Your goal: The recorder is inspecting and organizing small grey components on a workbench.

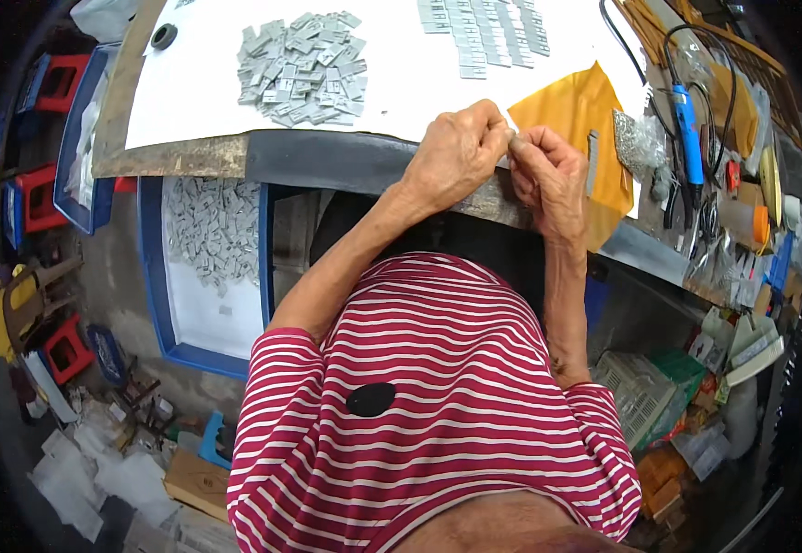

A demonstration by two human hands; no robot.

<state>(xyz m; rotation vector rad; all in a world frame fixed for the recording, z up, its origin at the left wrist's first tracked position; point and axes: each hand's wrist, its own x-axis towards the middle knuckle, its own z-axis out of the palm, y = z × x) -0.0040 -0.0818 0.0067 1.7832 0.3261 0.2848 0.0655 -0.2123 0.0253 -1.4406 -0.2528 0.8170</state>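
At the table's front edge, my left hand [456,152] and my right hand [553,180] meet with their fingertips together. Both are closed in a pinch, and whatever they hold is too small and too covered to name. Just beyond them lies a yellow-orange sheet [567,106], with a narrow grey strip [591,161] on it beside my right hand. Small flat grey pieces form a loose pile [301,74] on white paper to the left. Similar pieces stand in neat rows [488,37] at the far side.
A bag of small metal parts [638,143] and a blue electric screwdriver [686,134] with a black cable lie at the right. Below the table's left part, a blue tray [154,276] holds many grey pieces. A dark ring [164,37] sits at the far left.
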